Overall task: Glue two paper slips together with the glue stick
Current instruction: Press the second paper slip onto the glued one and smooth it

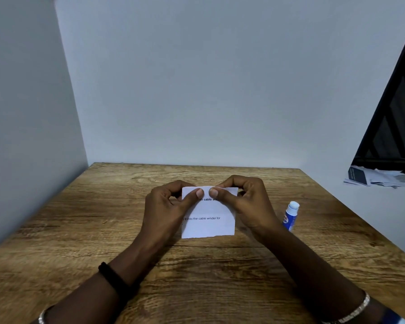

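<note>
A white paper slip (208,226) with printed lines of text is held above the middle of the wooden table (103,230). My left hand (166,206) pinches its top edge from the left and my right hand (246,199) pinches it from the right, thumbs almost touching at the top centre. Whether a second slip lies behind it I cannot tell. A blue and white glue stick (290,216) stands uncapped on the table, just right of my right hand, its white glue tip showing.
Grey walls close the table at the back and left. Beyond the right edge, a black slanted frame (393,113) stands over loose papers (374,178) on a lighter surface.
</note>
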